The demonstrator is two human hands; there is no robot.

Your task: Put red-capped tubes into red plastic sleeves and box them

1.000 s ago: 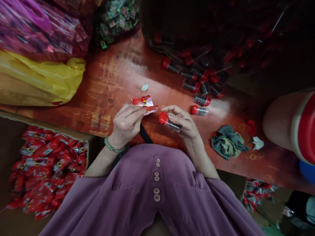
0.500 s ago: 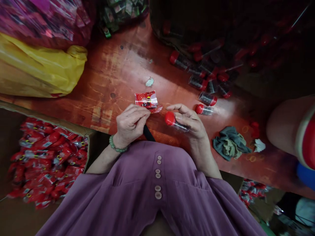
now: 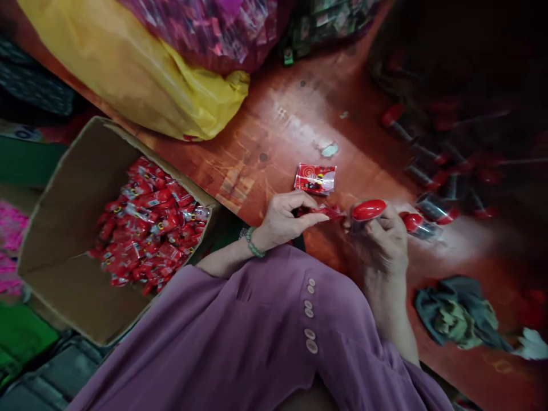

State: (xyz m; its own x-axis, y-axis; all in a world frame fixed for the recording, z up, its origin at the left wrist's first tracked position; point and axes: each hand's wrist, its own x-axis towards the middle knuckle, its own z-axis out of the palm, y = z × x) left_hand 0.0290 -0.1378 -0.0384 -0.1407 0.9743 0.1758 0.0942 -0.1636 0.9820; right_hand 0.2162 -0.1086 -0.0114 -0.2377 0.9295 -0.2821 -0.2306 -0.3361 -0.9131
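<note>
Between the thumb and fingers of my left hand (image 3: 290, 217), which has a green bead bracelet at the wrist, is a crinkled red clear wrapper (image 3: 331, 213). My right hand (image 3: 387, 237) is closed around a small jar with a red lid (image 3: 369, 210); the jar's body is blurred and partly hidden by the fingers. The wrapper's right end is close to the jar; whether they touch cannot be made out. Just beyond my left hand, a flat red printed packet (image 3: 315, 178) lies on the table (image 3: 257, 197).
An open carton (image 3: 60, 228) of red wrapped pieces stands at left. Yellow (image 3: 171, 85) and pink (image 3: 222, 28) bags lie at the back. Several red-lidded jars (image 3: 436, 208) are scattered at right, near a crumpled grey-green cloth (image 3: 460, 314).
The view has turned towards the left, showing more of the carton. My left hand now has the red wrapper drawn off the flat packet, and the jar's lid has tilted beside it.
</note>
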